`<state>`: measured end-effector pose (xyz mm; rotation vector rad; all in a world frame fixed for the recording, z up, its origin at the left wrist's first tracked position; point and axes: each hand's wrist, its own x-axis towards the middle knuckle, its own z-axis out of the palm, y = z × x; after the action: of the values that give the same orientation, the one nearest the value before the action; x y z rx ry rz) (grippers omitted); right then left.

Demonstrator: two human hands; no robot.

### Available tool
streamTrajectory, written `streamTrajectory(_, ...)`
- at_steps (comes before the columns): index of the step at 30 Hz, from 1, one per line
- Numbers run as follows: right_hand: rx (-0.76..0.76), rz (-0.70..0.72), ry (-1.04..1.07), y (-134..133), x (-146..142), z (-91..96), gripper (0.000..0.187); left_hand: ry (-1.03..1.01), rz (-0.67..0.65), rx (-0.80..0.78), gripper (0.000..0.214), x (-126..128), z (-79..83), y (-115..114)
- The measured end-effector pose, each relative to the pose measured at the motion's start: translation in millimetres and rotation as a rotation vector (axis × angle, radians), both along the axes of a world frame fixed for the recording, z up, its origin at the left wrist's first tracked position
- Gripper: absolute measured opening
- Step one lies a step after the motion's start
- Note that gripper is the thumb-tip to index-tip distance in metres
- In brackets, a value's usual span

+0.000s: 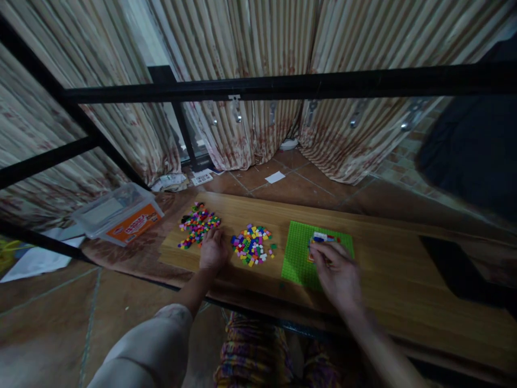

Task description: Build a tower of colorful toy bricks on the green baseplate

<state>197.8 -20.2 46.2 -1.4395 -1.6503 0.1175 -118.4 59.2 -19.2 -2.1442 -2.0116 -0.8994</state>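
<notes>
My left hand [214, 250] rests at the right edge of a pile of small colourful toy bricks [197, 225]. Its fingers are curled down and closed, and their tips are hidden, so anything in them is out of sight. A green studded baseplate [297, 248] lies to the right on the board. Over it, my right hand [337, 269] is closed in a pinch, its fingertips at a small cluster of white, blue and red bricks [321, 236] on the plate. What the pinch holds is too small to make out. Between my hands is a second brick pile [251, 243].
A clear plastic box [121, 213] with an orange label stands left of the wooden board [388, 258]. A dark flat object [456, 267] lies at the board's right. Black metal bars [283, 89] cross in front of striped curtains. A dark-clothed person [476, 145] is at the upper right.
</notes>
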Motion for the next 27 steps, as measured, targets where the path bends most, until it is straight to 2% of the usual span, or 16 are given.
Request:
streamTrajectory(3, -0.143, 0.167, 0.017, -19.1, -32.8, -11.1, 0.017, -0.008, -0.003, 0.006, 0.030, 0.7, 0.3, -0.9)
streamTrajectory(7, -0.333, 0.327, -0.044, -37.6, -60.0, -39.5, 0.016, -0.007, 0.002, 0.010, 0.030, 1.3, -0.3, -1.6)
streamTrajectory(11, -0.368, 0.349, -0.126, -39.1, -65.0, -57.7, 0.018, -0.019, 0.006, 0.006, 0.030, 1.2, -1.9, -1.1)
streamTrajectory(14, -0.357, 0.350, -0.134, -29.4, -72.0, -56.5, 0.017, -0.015, 0.009, 0.005, 0.030, 1.3, -2.3, -1.2)
streamTrajectory(20, -0.304, 0.362, -0.051, 1.7, -98.0, -42.2, 0.019, -0.028, 0.020, -0.022, 0.028, 3.7, 0.8, -2.9)
streamTrajectory(27, -0.229, 0.278, -0.008, 16.2, -97.5, -39.0, 0.020, -0.035, 0.022, -0.044, 0.030, 4.3, 0.3, -2.2)
